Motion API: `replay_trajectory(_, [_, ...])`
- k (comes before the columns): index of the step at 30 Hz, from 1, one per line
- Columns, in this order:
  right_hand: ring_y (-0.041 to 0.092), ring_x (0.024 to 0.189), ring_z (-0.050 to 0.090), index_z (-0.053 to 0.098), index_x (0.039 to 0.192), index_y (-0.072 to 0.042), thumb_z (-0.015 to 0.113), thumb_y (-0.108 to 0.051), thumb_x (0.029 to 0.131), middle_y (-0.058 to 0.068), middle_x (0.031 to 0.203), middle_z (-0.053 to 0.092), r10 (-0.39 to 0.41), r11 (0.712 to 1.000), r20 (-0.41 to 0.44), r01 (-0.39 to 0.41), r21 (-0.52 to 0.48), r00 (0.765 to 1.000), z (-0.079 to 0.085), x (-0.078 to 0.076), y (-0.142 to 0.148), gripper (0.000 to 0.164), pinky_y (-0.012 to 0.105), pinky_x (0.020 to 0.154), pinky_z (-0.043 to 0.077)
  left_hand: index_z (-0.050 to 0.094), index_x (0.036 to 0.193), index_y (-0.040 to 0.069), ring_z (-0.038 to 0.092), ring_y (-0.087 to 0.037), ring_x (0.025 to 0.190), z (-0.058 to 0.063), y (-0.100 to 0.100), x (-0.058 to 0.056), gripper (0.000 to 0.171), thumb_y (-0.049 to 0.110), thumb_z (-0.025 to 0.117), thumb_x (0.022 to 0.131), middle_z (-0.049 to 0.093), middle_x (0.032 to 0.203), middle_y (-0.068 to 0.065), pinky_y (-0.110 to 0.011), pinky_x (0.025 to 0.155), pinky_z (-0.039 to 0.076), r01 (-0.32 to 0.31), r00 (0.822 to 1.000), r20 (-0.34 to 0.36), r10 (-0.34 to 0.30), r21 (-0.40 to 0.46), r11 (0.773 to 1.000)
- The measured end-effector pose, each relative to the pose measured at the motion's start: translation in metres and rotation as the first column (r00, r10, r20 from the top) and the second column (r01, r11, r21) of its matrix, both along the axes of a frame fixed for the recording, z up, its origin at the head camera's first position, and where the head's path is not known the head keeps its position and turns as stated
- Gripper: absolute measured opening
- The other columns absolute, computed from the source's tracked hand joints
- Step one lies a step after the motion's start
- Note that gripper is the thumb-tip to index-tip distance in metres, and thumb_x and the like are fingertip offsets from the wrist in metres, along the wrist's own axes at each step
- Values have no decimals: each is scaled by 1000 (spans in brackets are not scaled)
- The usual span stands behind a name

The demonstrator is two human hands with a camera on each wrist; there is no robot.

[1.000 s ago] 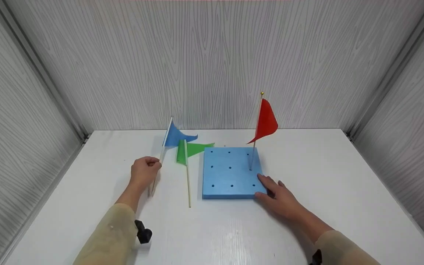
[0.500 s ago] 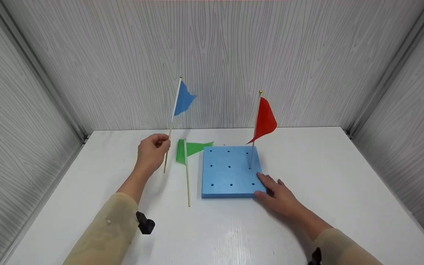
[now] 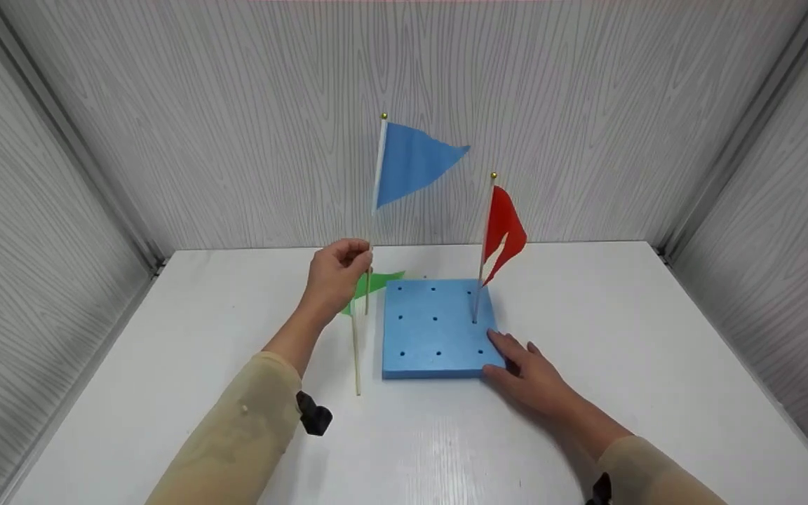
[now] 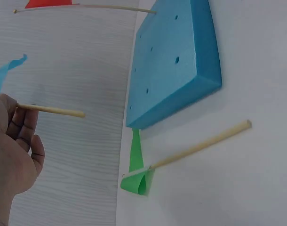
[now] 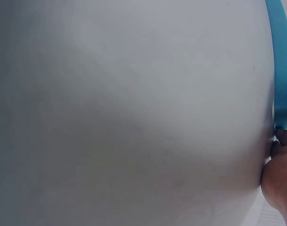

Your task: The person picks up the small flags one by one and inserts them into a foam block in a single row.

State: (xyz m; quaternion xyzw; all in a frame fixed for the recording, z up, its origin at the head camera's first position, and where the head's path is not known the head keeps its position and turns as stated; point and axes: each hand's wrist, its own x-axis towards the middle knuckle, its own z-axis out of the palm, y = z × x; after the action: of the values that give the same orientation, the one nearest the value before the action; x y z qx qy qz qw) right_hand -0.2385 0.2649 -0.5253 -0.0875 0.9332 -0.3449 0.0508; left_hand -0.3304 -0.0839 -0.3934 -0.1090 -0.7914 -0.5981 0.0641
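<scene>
In the head view my left hand (image 3: 337,277) pinches the stick of a blue pennant flag (image 3: 414,165), held nearly upright in the air left of the blue pegboard (image 3: 418,337). The stick's lower end (image 4: 70,112) hangs free of the board in the left wrist view. My right hand (image 3: 534,375) rests on the board's near right corner, thumb at the front edge and fingers along the right side. A red flag (image 3: 506,228) stands in a hole in the board's right column. On the table lies a green flag (image 3: 376,282), partly hidden behind my left hand.
The board has rows of small holes, several of them with nothing in them. The green flag's stick (image 3: 357,358) lies left of the board on the white table (image 3: 404,442). Grey wood-grain panels (image 3: 264,105) stand behind and on both sides.
My left hand has lifted the blue flag off the table and carried it up and right, towards the board. The red cloth has swung slightly. My right hand stays in place.
</scene>
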Motion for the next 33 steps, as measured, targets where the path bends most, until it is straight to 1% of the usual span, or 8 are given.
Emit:
replay_trajectory(5, [29, 161, 20, 31, 168, -27, 62, -61, 102, 2, 172, 31, 15, 1000, -15, -15, -9, 1000, 1, 2, -1, 80, 56, 129, 3, 71, 124, 4, 66, -22, 99, 0, 18, -2, 21, 13, 62, 108, 69, 109, -12, -31, 89, 56, 46, 999, -29, -45, 34, 998])
replay_trajectory(6, [29, 161, 19, 31, 168, -27, 61, -61, 102, 2, 172, 31, 17, 1000, -16, -17, -11, 1000, 1, 3, -1, 80, 56, 129, 3, 71, 124, 3, 66, -22, 99, -1, 22, -2, 21, 13, 62, 108, 69, 108, -11, -29, 88, 55, 50, 998, -31, -49, 39, 998])
replay_trajectory(10, [28, 161, 19, 30, 168, -28, 61, -62, 102, 1, 172, 30, 13, 1000, -13, -14, -8, 1000, 1, 4, -2, 81, 55, 129, 3, 71, 123, 4, 67, -23, 100, -5, 35, -3, 20, 14, 63, 108, 69, 107, -8, -31, 89, 55, 58, 998, -24, -57, 42, 997])
replay_trajectory(14, [27, 161, 19, 29, 169, -31, 61, -64, 101, 0, 172, 29, 3, 1000, 7, -3, -4, 1000, 2, 5, -3, 82, 54, 129, 3, 72, 121, 5, 67, -23, 100, -13, 45, -5, 18, 12, 63, 108, 70, 107, -8, -31, 88, 55, 60, 998, -16, -60, 55, 997])
replay_trajectory(20, [24, 161, 19, 29, 168, -33, 61, -64, 101, -3, 172, 30, -3, 1000, 16, 3, 12, 1000, 3, 6, -3, 81, 53, 129, 5, 71, 120, 3, 67, -21, 99, -33, 57, -8, 17, 9, 61, 108, 71, 107, -12, -37, 90, 56, 54, 998, 13, -56, 73, 996])
replay_trajectory(26, [27, 161, 20, 30, 169, -28, 61, -61, 102, 0, 172, 30, 6, 1000, -2, -6, 9, 1000, 4, 8, -4, 81, 54, 129, 5, 70, 124, 3, 67, -20, 100, -52, 69, -8, 19, 11, 61, 109, 72, 111, -15, -37, 91, 56, 37, 998, 49, -39, 34, 999])
replay_trajectory(31, [28, 161, 20, 29, 169, -28, 61, -60, 102, 0, 172, 30, 10, 1000, -9, -10, 4, 1000, 5, 10, -5, 81, 55, 129, 4, 71, 121, 6, 68, -19, 99, -58, 78, -7, 16, 12, 61, 109, 72, 110, -10, -36, 89, 55, 37, 997, 61, -39, 38, 999])
replay_trajectory(33, [29, 161, 19, 29, 169, -28, 61, -61, 102, 1, 172, 30, 10, 1000, -10, -10, 4, 1000, 5, 10, -5, 81, 56, 129, 4, 71, 121, 5, 67, -20, 100, -58, 81, -7, 17, 11, 61, 109, 72, 112, -13, -36, 89, 55, 44, 997, 59, -47, 47, 998])
